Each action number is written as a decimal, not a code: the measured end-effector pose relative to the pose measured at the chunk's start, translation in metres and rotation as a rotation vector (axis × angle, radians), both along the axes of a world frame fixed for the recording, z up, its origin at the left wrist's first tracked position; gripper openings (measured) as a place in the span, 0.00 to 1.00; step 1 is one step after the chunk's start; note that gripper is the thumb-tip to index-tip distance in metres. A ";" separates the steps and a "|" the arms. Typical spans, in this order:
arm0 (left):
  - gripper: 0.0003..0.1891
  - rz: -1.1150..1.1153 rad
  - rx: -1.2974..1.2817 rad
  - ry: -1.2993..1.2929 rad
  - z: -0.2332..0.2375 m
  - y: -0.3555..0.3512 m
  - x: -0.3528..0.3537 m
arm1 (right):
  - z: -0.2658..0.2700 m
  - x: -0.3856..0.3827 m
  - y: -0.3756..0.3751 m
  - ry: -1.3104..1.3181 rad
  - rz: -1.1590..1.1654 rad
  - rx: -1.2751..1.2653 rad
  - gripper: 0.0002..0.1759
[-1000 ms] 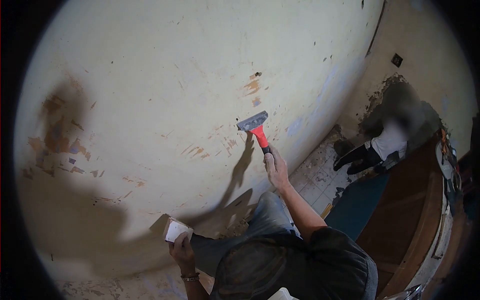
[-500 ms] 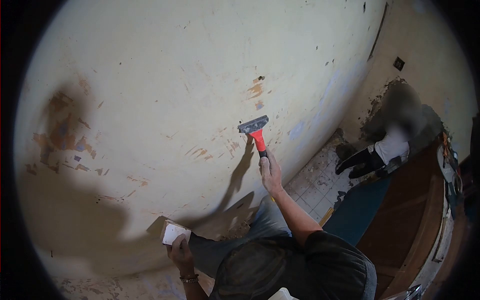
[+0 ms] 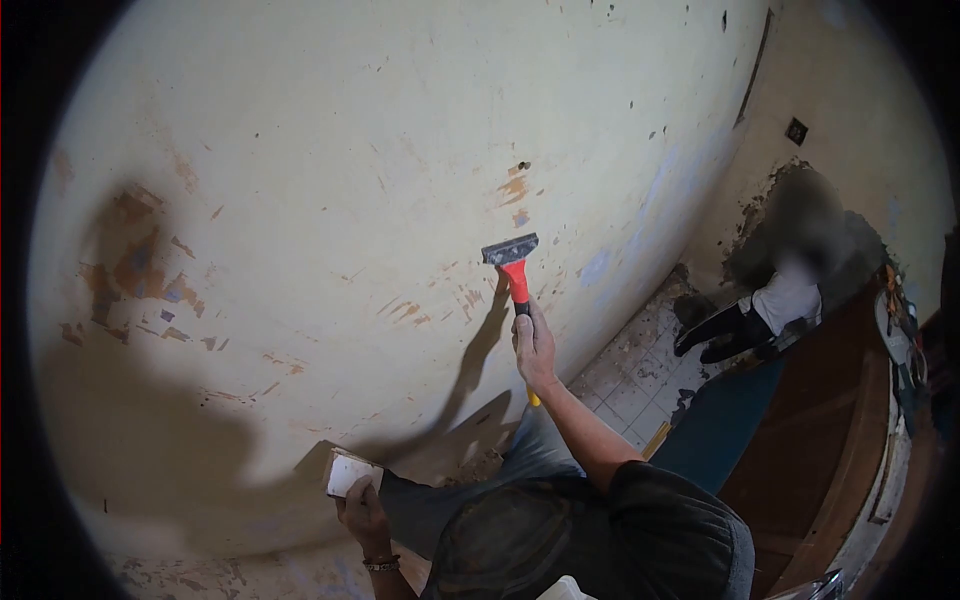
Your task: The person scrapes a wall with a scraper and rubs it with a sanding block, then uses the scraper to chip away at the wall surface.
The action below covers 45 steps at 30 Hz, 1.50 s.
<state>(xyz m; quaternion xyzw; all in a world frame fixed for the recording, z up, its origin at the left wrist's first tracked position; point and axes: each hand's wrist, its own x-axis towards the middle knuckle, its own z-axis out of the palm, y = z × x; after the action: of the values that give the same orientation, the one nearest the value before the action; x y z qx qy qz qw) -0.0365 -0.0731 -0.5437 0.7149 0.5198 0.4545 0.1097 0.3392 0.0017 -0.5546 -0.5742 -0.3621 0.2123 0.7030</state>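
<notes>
Fabric of a dark shirt (image 3: 680,520) fills the bottom of the view, with a leg in jeans (image 3: 540,440) reaching out toward the wall. Left of it, the left hand (image 3: 362,510), a bracelet (image 3: 382,564) at its wrist, pinches a small block (image 3: 352,472) between thumb and fingers, white face showing. Farther up, the right hand (image 3: 535,345) has its fingers wrapped around the handle of a scraper (image 3: 515,278): yellow end poking out below the hand, red neck above it, wide grey blade head uppermost. The blade head lies over the pale wall (image 3: 330,230), just below an orange-brown scuffed patch (image 3: 514,188); whether it touches the surface, I cannot tell. More bare, flaked patches mark the wall at the left, among shadows. Beyond, to the right, a blue-green panel (image 3: 715,425) lies beside a brown wooden panel (image 3: 800,430), near stained floor tiles (image 3: 635,395). Farthest off, another person (image 3: 785,297) in a white top and dark legwear is low beside a rough dark wall area, below a small dark square fitting (image 3: 796,131).
</notes>
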 end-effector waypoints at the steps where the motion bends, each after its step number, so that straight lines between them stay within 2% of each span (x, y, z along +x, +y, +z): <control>1: 0.06 -0.008 0.003 0.003 0.000 0.000 0.000 | -0.001 0.000 0.002 -0.027 -0.025 0.019 0.25; 5: 0.07 -0.015 0.042 0.008 0.011 0.003 0.007 | -0.016 0.004 0.000 -0.037 0.001 -0.005 0.25; 8: 0.06 -0.050 -0.057 -0.044 0.024 0.000 0.015 | -0.021 0.003 -0.003 -0.006 0.020 0.040 0.26; 11: 0.07 -0.168 0.006 0.102 0.034 0.007 0.026 | -0.019 0.001 -0.007 -0.014 -0.008 -0.025 0.26; 14: 0.07 -0.215 0.040 0.021 0.037 0.018 0.031 | -0.018 0.003 -0.013 0.003 0.038 -0.047 0.26; 17: 0.10 -0.243 0.190 0.142 0.078 0.034 0.036 | 0.006 0.007 -0.027 0.046 0.081 -0.087 0.25; 19: 0.12 -0.240 0.318 0.202 0.100 0.049 0.032 | 0.020 0.016 -0.036 -0.191 0.135 -0.138 0.23; 21: 0.13 -0.229 0.372 0.233 0.120 0.064 0.032 | 0.017 0.015 -0.035 -0.155 0.158 -0.104 0.22; 23: 0.12 -0.263 0.615 0.268 0.140 0.082 0.041 | 0.015 0.014 -0.033 -0.119 0.177 -0.067 0.22; 25: 0.13 -0.343 0.674 0.242 0.160 0.097 0.057 | 0.016 0.014 -0.024 0.044 0.143 -0.083 0.22; 28: 0.15 -0.448 0.785 0.280 0.180 0.118 0.073 | 0.014 0.014 -0.014 -0.087 0.043 -0.091 0.22; 30: 0.16 -0.474 0.844 0.339 0.174 0.127 0.070 | 0.018 0.011 -0.012 -0.101 0.037 -0.100 0.21; 31: 0.17 -0.426 0.445 0.110 0.169 0.131 0.071 | 0.021 0.010 -0.011 -0.117 0.031 -0.111 0.21; 33: 0.16 -0.462 0.917 0.296 0.181 0.140 0.080 | 0.022 0.009 -0.008 -0.139 0.004 -0.109 0.21; 37: 0.16 -0.432 0.949 0.298 0.178 0.140 0.079 | 0.011 0.005 0.005 -0.260 -0.123 -0.059 0.21; 40: 0.16 -0.465 0.808 0.220 0.172 0.140 0.075 | 0.015 0.006 -0.001 -0.222 -0.083 -0.102 0.21; 45: 0.13 -0.425 0.833 0.295 0.169 0.141 0.072 | 0.020 0.006 -0.001 -0.273 -0.114 -0.098 0.21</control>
<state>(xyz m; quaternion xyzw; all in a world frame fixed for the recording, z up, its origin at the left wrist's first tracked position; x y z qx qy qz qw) 0.0359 0.0682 -0.3751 0.8451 0.1461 0.4853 -0.1701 0.3448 0.0008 -0.5342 -0.6510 -0.4102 0.1095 0.6292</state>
